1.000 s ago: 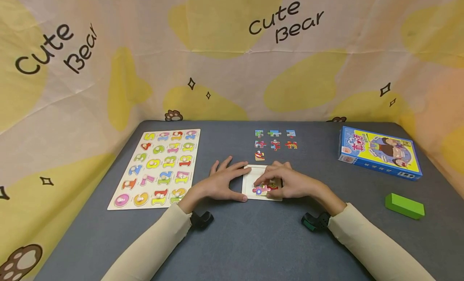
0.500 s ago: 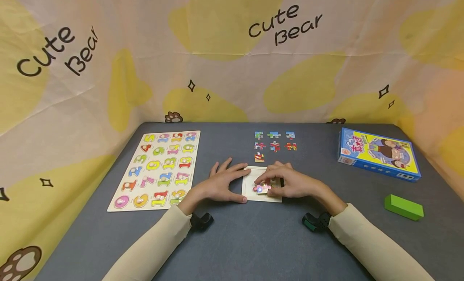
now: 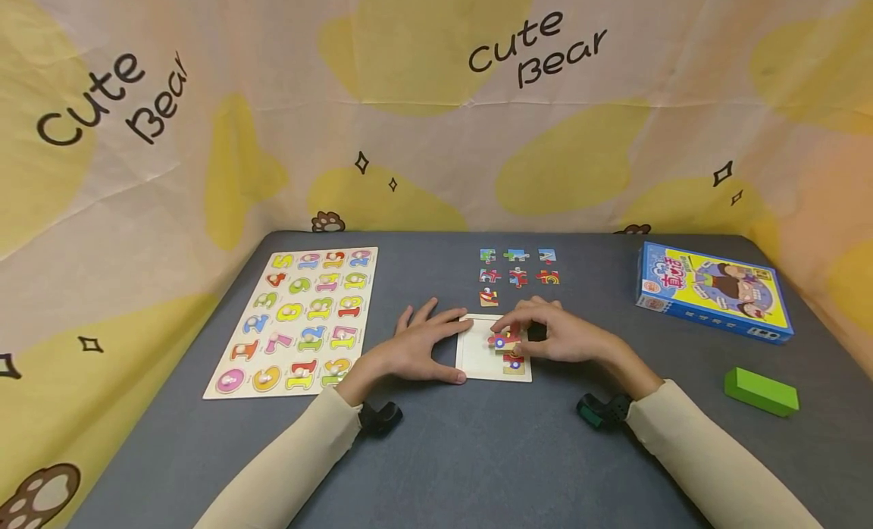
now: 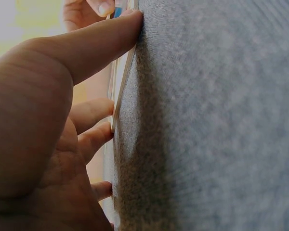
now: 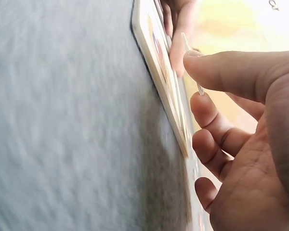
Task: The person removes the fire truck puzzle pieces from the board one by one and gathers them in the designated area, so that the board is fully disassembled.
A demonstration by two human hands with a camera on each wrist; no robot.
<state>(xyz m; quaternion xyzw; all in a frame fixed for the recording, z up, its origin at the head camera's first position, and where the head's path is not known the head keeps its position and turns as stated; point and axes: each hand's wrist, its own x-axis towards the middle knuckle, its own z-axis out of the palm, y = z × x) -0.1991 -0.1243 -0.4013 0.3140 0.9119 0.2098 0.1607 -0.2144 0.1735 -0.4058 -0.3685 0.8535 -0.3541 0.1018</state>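
Note:
My right hand (image 3: 555, 333) pinches a jigsaw piece (image 3: 503, 341) with red and blue print between thumb and fingers, above a small pale puzzle tray (image 3: 474, 362). In the right wrist view the thin piece (image 5: 185, 42) appears edge-on, apart from the tray. Another printed jigsaw piece (image 3: 514, 366) lies in the tray's near right corner. My left hand (image 3: 412, 351) is spread at the tray's left side, its thumb and index finger touching the edge. The left wrist view shows the thumb (image 4: 101, 45) nearly straight against the tray.
Several loose jigsaw pieces (image 3: 517, 277) lie in rows beyond the tray. At the left is a number puzzle board (image 3: 289, 320). A blue and yellow box (image 3: 716, 290) stands at the back right, with a green block (image 3: 760, 391) nearer. Patterned cloth (image 3: 436, 135) surrounds the table.
My right hand has raised the jigsaw piece from the tray and shifted it slightly right and away, uncovering the piece in the near right corner. The left hand stays at the tray's edge.

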